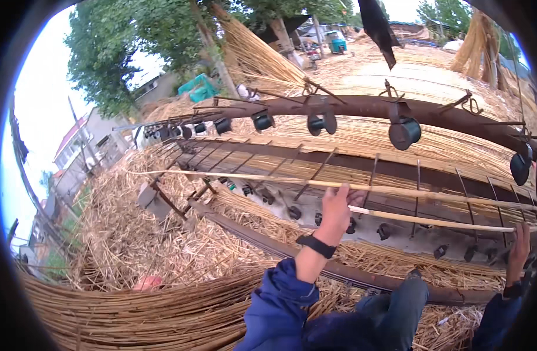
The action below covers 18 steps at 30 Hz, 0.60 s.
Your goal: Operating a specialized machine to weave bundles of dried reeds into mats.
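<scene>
My left hand point(337, 212), with a dark band at the wrist, is closed around pale reed stalks at the middle of the view. A long stalk point(251, 175) runs past its fingertips, from the far left to the right edge. The cut end of a shorter, paler reed point(423, 219) shows at the palm. At the right edge my right hand point(519, 248) grips this shorter reed, its fingers partly hidden. Both stalks lie across the thin dark rods point(373, 172) of a long metal frame.
Dark spools point(405, 133) hang in a row from a curved brown beam point(362, 106). A lower rail point(251, 234) crosses before my legs. Bundled reeds point(134, 316) lie at the lower left, beside loose straw point(157, 234). Beyond the beam stretches a reed mat point(432, 88).
</scene>
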{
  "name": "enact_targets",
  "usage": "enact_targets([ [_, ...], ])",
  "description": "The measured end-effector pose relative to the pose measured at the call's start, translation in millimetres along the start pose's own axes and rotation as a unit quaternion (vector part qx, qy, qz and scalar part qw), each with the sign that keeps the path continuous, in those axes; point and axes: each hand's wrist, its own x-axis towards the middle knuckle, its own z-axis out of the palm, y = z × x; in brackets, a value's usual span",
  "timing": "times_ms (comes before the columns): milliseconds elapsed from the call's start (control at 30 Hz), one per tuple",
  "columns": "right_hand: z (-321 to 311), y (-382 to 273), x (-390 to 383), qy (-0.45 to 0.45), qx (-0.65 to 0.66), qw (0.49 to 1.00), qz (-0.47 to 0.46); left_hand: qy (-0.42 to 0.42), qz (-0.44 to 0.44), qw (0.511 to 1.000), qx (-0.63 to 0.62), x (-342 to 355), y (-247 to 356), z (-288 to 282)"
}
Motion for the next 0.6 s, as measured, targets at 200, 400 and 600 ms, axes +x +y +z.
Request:
enact_targets([
  [200,28.6,-96.6,16.6,-0.110,0.002,0.993,-0.051,0.099,-0.069,0.992,0.040,88.3,-1.5,-42.3],
  [400,21.7,-176.2,37.7,-0.197,-0.043,0.977,-0.062,0.077,-0.071,0.994,-0.029,132.8,-44.2,-50.0],
  [600,71.4,-344.5,123.1,-0.152,0.116,0.972,-0.139,0.094,-0.010,0.995,0.018,54.5,-65.0,-54.1],
])
